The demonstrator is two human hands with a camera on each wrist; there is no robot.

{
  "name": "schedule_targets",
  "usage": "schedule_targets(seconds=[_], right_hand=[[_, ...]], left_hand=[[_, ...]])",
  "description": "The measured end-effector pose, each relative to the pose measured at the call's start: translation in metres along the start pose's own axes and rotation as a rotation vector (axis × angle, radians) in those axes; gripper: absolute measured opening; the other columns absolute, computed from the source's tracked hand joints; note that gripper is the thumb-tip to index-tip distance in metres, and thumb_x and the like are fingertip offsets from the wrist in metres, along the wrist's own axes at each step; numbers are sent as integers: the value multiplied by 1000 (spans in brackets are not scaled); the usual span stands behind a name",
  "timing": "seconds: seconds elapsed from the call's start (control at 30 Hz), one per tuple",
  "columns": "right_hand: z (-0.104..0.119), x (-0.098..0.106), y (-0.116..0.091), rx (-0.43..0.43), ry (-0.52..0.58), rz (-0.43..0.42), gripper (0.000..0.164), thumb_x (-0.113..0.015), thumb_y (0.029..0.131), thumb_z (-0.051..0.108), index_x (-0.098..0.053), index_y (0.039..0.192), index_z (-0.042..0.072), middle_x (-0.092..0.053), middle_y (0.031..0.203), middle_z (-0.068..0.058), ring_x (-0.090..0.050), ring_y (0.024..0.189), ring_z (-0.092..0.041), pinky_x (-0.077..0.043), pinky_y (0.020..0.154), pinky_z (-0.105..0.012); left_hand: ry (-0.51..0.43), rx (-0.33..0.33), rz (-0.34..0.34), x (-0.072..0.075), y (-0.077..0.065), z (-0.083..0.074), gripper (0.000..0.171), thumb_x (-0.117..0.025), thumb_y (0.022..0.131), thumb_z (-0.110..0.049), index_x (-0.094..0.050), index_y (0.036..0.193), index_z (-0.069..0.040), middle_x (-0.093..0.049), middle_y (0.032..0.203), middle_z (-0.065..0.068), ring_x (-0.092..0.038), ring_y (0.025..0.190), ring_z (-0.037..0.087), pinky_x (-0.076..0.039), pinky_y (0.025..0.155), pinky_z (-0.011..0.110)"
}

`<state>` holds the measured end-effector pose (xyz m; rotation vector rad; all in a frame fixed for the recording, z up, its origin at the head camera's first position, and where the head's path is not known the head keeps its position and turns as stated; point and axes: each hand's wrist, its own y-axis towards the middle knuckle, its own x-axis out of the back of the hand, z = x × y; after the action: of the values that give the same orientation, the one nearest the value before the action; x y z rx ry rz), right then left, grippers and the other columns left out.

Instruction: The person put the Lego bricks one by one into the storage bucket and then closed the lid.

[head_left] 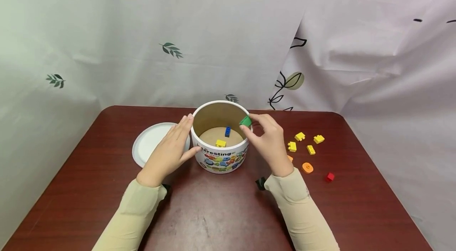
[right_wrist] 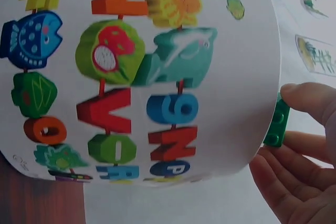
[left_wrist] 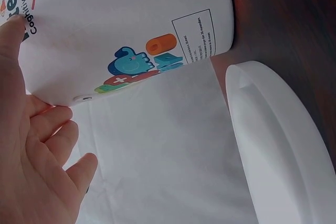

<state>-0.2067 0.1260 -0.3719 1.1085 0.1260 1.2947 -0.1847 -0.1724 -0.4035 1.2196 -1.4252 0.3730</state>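
A round white bucket with printed pictures stands on the table. Inside it lie a blue toy brick and a yellow toy brick. My right hand pinches a green toy brick between thumb and fingers at the bucket's right rim; in the right wrist view the green brick is partly hidden behind the bucket wall. My left hand rests against the bucket's left side with its fingers extended, as the left wrist view also shows the hand beside the printed wall.
A white lid lies left of the bucket, partly behind the left hand. To the right are several yellow bricks, an orange round piece and a red brick. A patterned cloth hangs behind the table.
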Motion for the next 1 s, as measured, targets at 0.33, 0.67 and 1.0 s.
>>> schedule_targets(seconds=[0.33, 0.67, 1.0], right_hand=[[10, -20, 11, 78, 70, 157, 34, -83, 85, 11, -72, 115, -2, -68, 100, -9, -69, 87, -19, -61, 73, -34], [22, -38, 46, -82, -35, 475, 34, -78, 89, 10, -70, 119, -5, -68, 113, -17, -73, 87, -22, -60, 76, -29], [22, -36, 52, -122, -64, 440, 30, -74, 94, 15, -71, 117, -3, -68, 112, -16, -71, 96, -27, -60, 83, -36]], left_hand=[[3, 1, -2, -4, -3, 1, 92, -72, 94, -39, -21, 161, -1, -25, 165, 17, -23, 153, 31, -22, 122, 54], [0, 2, -1, 0, -1, -1, 93, -72, 94, -39, -21, 161, -2, -25, 166, 16, -24, 153, 31, -24, 121, 55], [2, 11, 7, 1, 1, -1, 92, -72, 94, -40, -21, 161, -2, -24, 166, 15, -22, 153, 29, -24, 121, 55]])
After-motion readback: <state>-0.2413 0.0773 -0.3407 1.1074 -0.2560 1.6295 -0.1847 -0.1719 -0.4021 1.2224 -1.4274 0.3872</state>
